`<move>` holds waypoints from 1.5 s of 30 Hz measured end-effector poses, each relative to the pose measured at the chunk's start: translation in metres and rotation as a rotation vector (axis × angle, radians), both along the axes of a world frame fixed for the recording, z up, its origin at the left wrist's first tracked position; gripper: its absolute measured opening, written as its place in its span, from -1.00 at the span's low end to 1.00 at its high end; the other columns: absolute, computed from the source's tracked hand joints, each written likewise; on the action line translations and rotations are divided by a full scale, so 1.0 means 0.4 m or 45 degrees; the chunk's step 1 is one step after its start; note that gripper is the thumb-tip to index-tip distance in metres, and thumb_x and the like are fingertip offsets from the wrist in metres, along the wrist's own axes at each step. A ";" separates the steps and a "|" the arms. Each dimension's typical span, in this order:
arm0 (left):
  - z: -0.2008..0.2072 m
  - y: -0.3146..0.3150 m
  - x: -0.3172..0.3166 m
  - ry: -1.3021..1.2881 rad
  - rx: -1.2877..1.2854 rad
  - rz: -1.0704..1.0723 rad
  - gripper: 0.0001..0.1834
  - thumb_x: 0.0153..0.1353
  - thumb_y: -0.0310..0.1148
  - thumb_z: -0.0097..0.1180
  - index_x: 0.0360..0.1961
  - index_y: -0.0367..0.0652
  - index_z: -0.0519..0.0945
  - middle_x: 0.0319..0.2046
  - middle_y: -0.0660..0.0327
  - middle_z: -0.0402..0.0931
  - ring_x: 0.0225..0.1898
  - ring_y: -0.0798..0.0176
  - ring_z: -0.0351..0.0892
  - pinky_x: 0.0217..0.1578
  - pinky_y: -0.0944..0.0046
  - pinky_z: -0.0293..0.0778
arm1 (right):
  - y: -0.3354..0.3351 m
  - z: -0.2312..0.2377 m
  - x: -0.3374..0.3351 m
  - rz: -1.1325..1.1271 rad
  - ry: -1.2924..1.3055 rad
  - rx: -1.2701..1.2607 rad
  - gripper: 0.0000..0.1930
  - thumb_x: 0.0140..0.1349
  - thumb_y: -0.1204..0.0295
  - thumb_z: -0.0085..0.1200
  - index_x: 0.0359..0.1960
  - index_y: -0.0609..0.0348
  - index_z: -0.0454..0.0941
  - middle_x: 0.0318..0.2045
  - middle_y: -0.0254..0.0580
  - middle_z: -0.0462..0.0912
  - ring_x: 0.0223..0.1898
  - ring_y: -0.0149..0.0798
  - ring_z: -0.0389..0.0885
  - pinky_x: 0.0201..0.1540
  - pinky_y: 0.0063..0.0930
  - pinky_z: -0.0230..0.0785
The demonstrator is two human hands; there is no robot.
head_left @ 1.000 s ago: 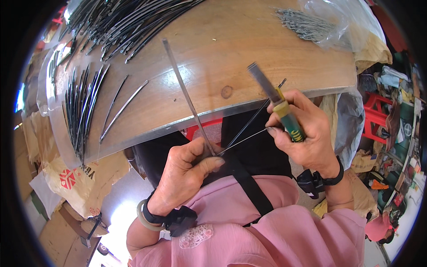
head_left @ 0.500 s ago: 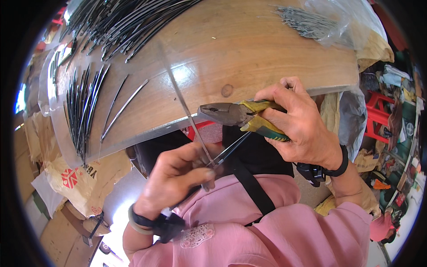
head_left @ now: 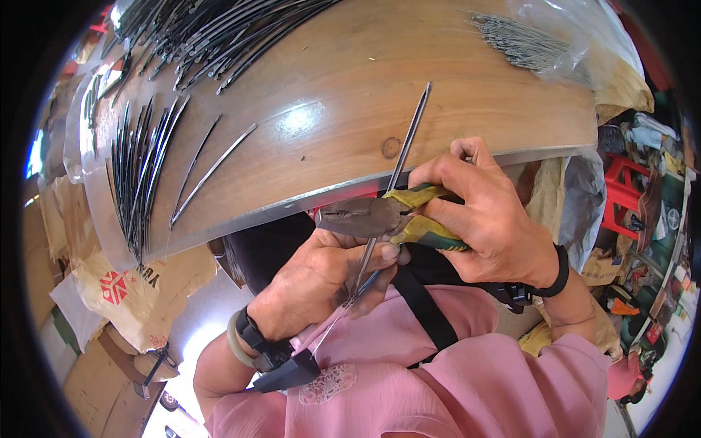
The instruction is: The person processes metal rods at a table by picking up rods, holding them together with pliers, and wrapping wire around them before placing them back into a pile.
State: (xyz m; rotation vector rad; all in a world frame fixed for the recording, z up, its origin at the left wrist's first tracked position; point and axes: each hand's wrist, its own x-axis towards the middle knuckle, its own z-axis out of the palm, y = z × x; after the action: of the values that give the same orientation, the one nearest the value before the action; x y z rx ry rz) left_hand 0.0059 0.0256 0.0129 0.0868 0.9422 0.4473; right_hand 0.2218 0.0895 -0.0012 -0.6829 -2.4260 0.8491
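My right hand [head_left: 500,226] is closed around combination pliers [head_left: 361,217] with yellow and green handles, their dark jaws pointing left. Below them my left hand [head_left: 310,274] pinches a long, thin dark metal strip [head_left: 413,130]. The strip slants from near my lap up past the pliers and over the table edge; part of it is hidden behind the pliers. At its lower end, by my left fingers, a thin bright wire [head_left: 328,332] sticks out toward my chest. Whether the jaws touch the strip cannot be made out.
On the wooden table [head_left: 328,139] lie a big pile of dark strips [head_left: 234,36], a smaller fanned bundle [head_left: 142,175] and two single strips [head_left: 212,175]. At the far right, a bundle of thin grey wires [head_left: 522,44] lies by clear plastic. A red stool [head_left: 624,193] stands at the right.
My left hand has moved right and the strip has swung from leaning left to leaning right, now passing behind the pliers. The pliers have shifted slightly left and down.
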 end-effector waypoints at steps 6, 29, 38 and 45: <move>-0.016 -0.050 -0.012 -0.114 0.019 0.367 -0.83 0.33 -0.39 0.09 -0.22 -0.32 0.55 -0.67 0.23 0.36 -0.75 0.41 0.22 -0.75 0.41 0.06 | -0.001 0.027 0.001 -0.227 -0.030 0.097 -0.83 -0.11 0.51 0.24 -0.47 0.30 0.53 -0.14 -0.05 0.53 -0.19 -0.06 0.52 -0.09 -0.14 0.29; -0.046 -0.084 -0.007 0.679 0.853 0.375 -0.88 0.36 -0.58 -0.03 -0.14 -0.30 0.52 -0.53 0.43 0.38 -0.53 0.61 0.21 -0.53 0.54 0.18 | -0.054 0.020 0.006 0.168 -0.345 -0.559 -0.65 -0.03 0.43 0.30 -0.22 0.35 0.52 -0.26 0.07 0.50 -0.28 0.06 0.55 -0.30 -0.24 0.47; -0.041 -0.077 -0.046 0.585 0.815 0.492 -0.85 0.38 -0.56 -0.07 -0.12 -0.32 0.53 -0.57 0.43 0.37 -0.59 0.62 0.15 -0.57 0.56 0.08 | -0.034 0.020 -0.045 0.162 -0.226 -0.511 -0.65 -0.06 0.47 0.28 -0.23 0.39 0.52 -0.24 0.09 0.52 -0.29 0.08 0.57 -0.27 -0.23 0.50; -0.052 -0.075 -0.047 0.347 0.511 0.623 -0.85 0.38 -0.41 -0.01 -0.20 -0.31 0.48 -0.67 0.29 0.31 -0.73 0.50 0.14 -0.71 0.47 0.07 | -0.032 0.020 -0.045 0.093 -0.166 -0.596 -0.62 -0.06 0.43 0.33 -0.18 0.30 0.58 -0.19 0.04 0.53 -0.31 0.07 0.57 -0.27 -0.24 0.46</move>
State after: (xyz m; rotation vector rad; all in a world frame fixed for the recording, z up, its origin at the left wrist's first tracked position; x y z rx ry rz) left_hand -0.0131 -0.0043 -0.0078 0.2901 1.1318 1.0971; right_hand 0.2036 0.0766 0.0068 -0.8407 -2.3926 1.4685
